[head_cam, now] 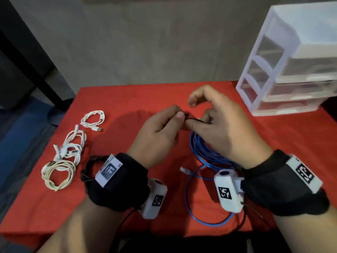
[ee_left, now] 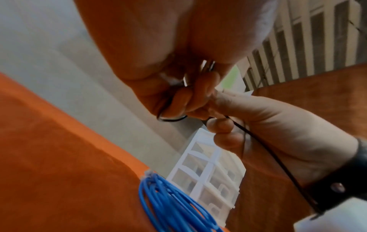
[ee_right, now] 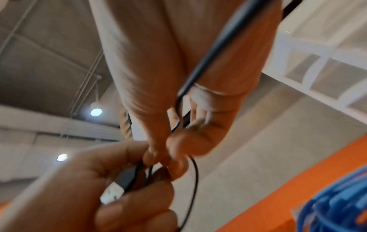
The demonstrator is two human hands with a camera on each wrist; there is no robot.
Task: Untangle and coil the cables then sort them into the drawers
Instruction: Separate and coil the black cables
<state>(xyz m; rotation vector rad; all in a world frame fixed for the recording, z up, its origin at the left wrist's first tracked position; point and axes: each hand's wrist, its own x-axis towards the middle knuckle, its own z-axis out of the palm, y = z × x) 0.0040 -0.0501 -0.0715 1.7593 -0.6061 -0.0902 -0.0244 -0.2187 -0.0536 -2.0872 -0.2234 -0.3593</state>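
Note:
Both hands meet above the middle of the red tablecloth (head_cam: 127, 99) on a thin black cable (head_cam: 193, 119). My left hand (head_cam: 182, 119) pinches it and keeps its USB plug (ee_right: 119, 183) in the curled fingers (ee_right: 139, 196). My right hand (head_cam: 198, 122) pinches the same black cable (ee_right: 195, 177) just beside the left, with a strand running back along the palm (ee_right: 208, 62). A loop of the black cable (ee_left: 172, 118) shows under the left fingers (ee_left: 184, 100). Below the hands a blue cable (head_cam: 206, 152) lies loosely coiled, its clear plug (head_cam: 184, 170) free.
Three white cable coils (head_cam: 93, 119) (head_cam: 73, 145) (head_cam: 58, 172) lie in a row along the cloth's left side. A black coil (head_cam: 89, 167) sits partly under my left wrist. A white drawer unit (head_cam: 291, 70) stands at the back right.

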